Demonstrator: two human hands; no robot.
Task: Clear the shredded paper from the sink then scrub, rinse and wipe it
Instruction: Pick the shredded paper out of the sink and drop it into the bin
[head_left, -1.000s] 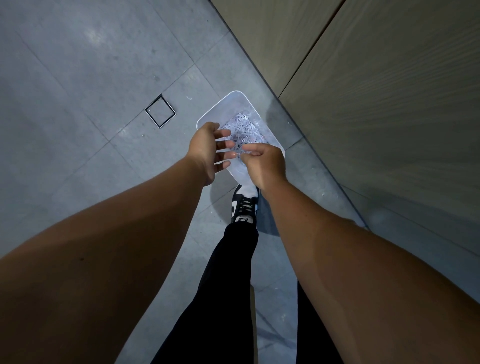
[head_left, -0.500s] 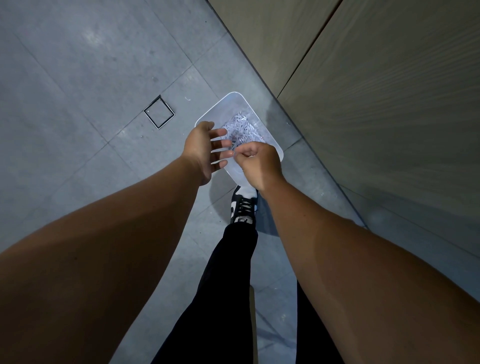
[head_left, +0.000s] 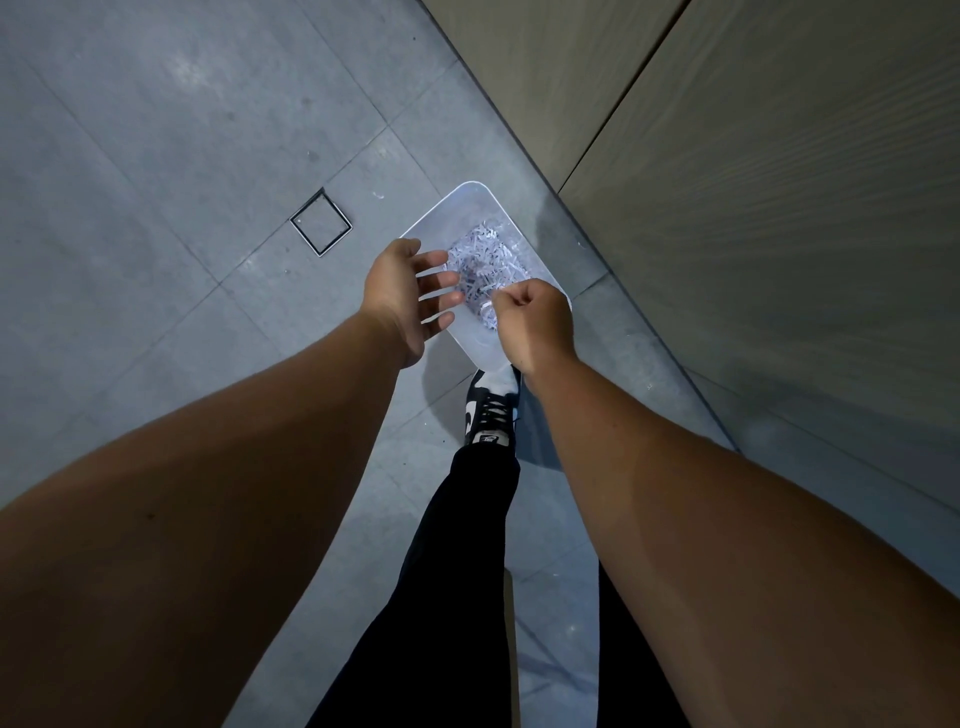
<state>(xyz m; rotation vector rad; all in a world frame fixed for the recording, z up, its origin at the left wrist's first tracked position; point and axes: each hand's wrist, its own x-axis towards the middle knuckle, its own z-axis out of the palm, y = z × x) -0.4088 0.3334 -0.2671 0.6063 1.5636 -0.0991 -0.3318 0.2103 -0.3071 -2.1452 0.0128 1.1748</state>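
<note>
A white bin (head_left: 470, 205) stands on the floor below me with a heap of shredded paper (head_left: 485, 260) inside. My left hand (head_left: 405, 296) hovers over the bin's left rim, palm turned right, fingers spread and empty. My right hand (head_left: 535, 325) is over the bin's near right side with its fingers curled shut. A few shreds show just beyond its fingertips; whether they are pinched or lie in the bin I cannot tell. The sink is out of view.
Grey floor tiles (head_left: 182, 130) spread to the left, with a square metal floor hatch (head_left: 321, 222). A beige cabinet front (head_left: 753, 182) runs along the right. My foot in a black and white shoe (head_left: 491, 410) rests at the bin's near edge.
My hands have drawn slightly apart above the bin. The left hand's fingers have spread wider and the right hand's fingers have curled tighter.
</note>
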